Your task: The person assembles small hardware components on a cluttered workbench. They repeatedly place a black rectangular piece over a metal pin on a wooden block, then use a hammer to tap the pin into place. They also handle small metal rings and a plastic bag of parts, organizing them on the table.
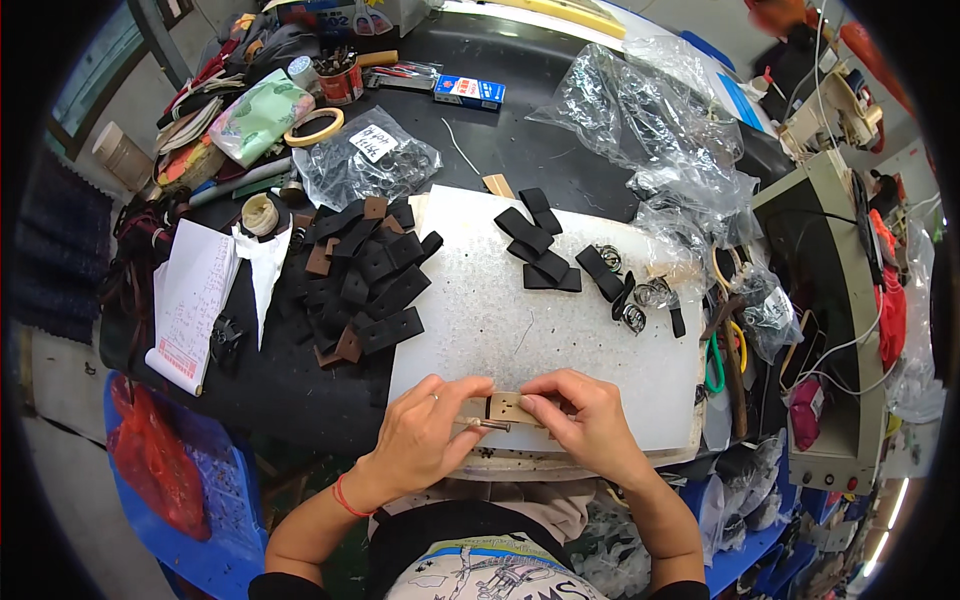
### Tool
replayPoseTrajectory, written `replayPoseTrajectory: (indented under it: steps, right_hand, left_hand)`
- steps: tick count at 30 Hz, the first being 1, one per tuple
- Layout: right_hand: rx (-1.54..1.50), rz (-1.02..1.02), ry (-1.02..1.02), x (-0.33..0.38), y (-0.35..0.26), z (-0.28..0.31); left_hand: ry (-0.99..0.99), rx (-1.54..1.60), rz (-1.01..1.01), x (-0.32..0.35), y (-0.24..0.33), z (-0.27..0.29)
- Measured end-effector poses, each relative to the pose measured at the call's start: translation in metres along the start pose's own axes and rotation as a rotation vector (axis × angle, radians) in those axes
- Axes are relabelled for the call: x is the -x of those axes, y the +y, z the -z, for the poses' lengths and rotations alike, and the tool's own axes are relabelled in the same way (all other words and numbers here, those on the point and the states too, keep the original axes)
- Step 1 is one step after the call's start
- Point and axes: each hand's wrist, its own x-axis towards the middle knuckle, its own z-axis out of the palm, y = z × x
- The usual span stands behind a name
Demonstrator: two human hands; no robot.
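Tan strip (508,406) x1, btwn L hand (422,422) & R hand (585,415).

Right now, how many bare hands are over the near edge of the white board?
2: the left hand is left of the small tan strip; the right hand pinches the strip's right part. No other hand shows over the white board.

Clocked from mid-view, you have a notepad (192,300) at nine, a red bag (155,462) on a blue chair (228,500) at eight — and a blue box (470,92) at twelve o'clock.
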Motion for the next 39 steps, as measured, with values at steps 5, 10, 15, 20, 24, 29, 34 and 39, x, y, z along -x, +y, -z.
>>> replayPoseTrajectory:
  steps: [5, 10, 15, 20, 24, 29, 34, 39]
  right_hand:
    - [0.102, 0.117, 0.028, 0.001, 0.001, -0.003]
    - [0.157, 0.213, 0.051, 0.002, 0.005, -0.006]
    - [0.342, 0.232, 0.155, 0.01, 0.005, -0.002]
    - [0.433, 0.433, 0.127, 0.03, 0.029, 0.009]
    - [0.488, 0.465, 0.152, 0.032, 0.031, 0.006]
    - [0.471, 0.471, 0.123, 0.029, 0.031, 0.011]
    - [0.515, 0.506, 0.104, 0.028, 0.032, 0.014]
    - [0.615, 0.554, 0.08, 0.029, 0.031, 0.015]
  left_hand:
    - [0.02, 0.0, -0.038, -0.001, -0.001, 0.0]
    - [-0.004, -0.082, -0.138, -0.003, -0.002, 0.001]
    - [-0.072, -0.163, -0.158, -0.006, 0.001, 0.004]
    - [-0.126, -0.203, -0.197, -0.014, 0.006, 0.008]
    - [-0.142, -0.196, -0.188, -0.015, 0.006, 0.008]
    - [-0.14, -0.208, -0.171, -0.014, 0.007, 0.008]
    - [-0.145, -0.225, -0.15, -0.013, 0.011, 0.008]
    - [-0.166, -0.248, -0.126, -0.011, 0.013, 0.008]
